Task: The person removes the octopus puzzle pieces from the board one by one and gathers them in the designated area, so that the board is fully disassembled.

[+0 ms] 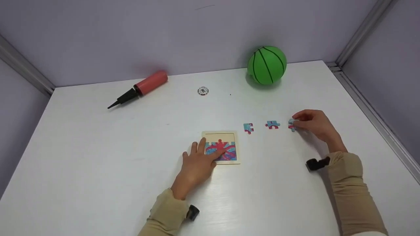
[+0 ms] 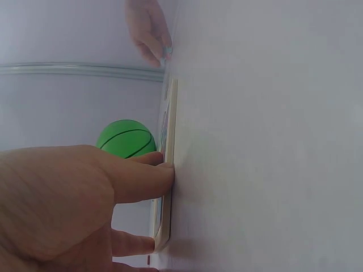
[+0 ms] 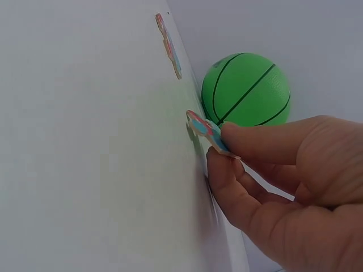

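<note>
My left hand [image 1: 197,165] rests on a small wooden puzzle tray [image 1: 238,149], fingers spread. One finger lies across the assembled pink, blue and purple pieces [image 1: 230,154], and others reach along the left rim. In the left wrist view the thumb [image 2: 150,182] touches the tray's near edge. The tray's upper strip is bare wood. Over to the right, my right hand [image 1: 315,125] pinches a blue and red jigsaw piece [image 3: 205,129] between thumb and fingers, tilted close over the table. Two more loose pieces lie between the hands, one [image 1: 248,128] near the tray, another [image 1: 272,125] farther right.
A green ball [image 1: 267,65] sits against the back wall. At the back left lies a red and black hand pump [image 1: 151,83]. A round poker chip [image 1: 203,91] lies on the white table [image 1: 98,157] between them. Walls stand at the back and both sides.
</note>
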Demonstrator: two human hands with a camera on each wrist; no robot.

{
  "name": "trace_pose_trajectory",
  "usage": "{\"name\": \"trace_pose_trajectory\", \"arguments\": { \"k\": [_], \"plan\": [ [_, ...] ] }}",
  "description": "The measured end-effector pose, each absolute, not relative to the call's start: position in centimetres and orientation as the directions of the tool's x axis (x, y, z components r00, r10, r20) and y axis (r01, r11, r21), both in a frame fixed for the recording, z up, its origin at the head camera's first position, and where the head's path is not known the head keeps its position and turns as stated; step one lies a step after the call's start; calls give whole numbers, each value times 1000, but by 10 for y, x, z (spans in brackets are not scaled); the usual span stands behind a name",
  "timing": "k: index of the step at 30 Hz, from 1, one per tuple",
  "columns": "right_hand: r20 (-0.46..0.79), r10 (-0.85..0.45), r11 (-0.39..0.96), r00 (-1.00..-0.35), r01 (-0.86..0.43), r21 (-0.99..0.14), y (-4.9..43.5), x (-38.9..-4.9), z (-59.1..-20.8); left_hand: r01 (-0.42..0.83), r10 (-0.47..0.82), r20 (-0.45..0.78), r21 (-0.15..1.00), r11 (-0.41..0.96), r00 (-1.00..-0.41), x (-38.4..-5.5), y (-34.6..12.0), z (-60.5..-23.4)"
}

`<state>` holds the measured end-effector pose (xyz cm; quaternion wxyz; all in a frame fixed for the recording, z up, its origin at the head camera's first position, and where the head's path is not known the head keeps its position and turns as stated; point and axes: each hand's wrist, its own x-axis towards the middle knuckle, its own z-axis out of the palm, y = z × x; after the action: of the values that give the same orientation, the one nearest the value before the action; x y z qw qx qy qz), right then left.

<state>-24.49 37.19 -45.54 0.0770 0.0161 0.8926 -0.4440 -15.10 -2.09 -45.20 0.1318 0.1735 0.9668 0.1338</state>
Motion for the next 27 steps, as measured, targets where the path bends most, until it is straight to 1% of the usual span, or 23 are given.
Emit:
{"name": "trace_pose_trajectory", "arguments": {
  "k": [5,8,17,21,27],
  "plan": [
    [-99,-23,675,-995,57,-736,370,-244,-455,300,368,-204,300,906,-907,-152,-21,-453],
    [-83,-21,686,-996,46,-726,370,-245,-456,296,365,-203,303,906,-909,-152,-21,-454],
    [-105,-9,678,-994,71,-731,370,-245,-457,294,362,-198,302,907,-911,-153,-20,-456],
    [-95,3,691,-995,71,-719,368,-244,-454,291,359,-200,303,907,-911,-153,-20,-456],
    [-102,51,704,-994,108,-702,367,-244,-451,289,354,-194,298,910,-915,-152,-18,-456]
  ]
}}
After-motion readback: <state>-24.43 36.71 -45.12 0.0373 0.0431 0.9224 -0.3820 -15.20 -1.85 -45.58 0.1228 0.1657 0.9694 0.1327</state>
